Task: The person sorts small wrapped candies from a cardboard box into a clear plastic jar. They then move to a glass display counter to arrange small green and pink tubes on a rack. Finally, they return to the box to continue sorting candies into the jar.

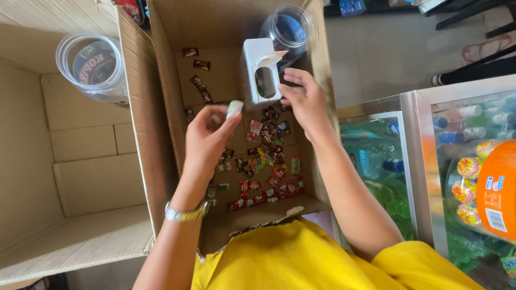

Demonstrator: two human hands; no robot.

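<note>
Yellow shirt [301,258] fills the bottom edge, closest to the lens. Beyond it, a cardboard box [161,91] sits open, flaps up; a second, larger box [48,161] stands touching it on the left. To the right, a glass-topped cooler [430,161] with bottles inside, and an orange tub of lollipops [492,188] on its lid.

Inside the middle box: a white plastic dispenser [262,72] upright against the back wall, a clear jar [290,27] just behind it. Another clear jar [91,64] lies in the left box. Loose wrapped sweets [266,166] scattered over the box floor.

Right hand [306,102]: fingers half curled, resting against the dispenser's side. Left hand [207,137]: thumb and forefinger pinched shut on a small pale sweet [234,108], raised just left of the dispenser. Silver watch [185,214] on that wrist.
</note>
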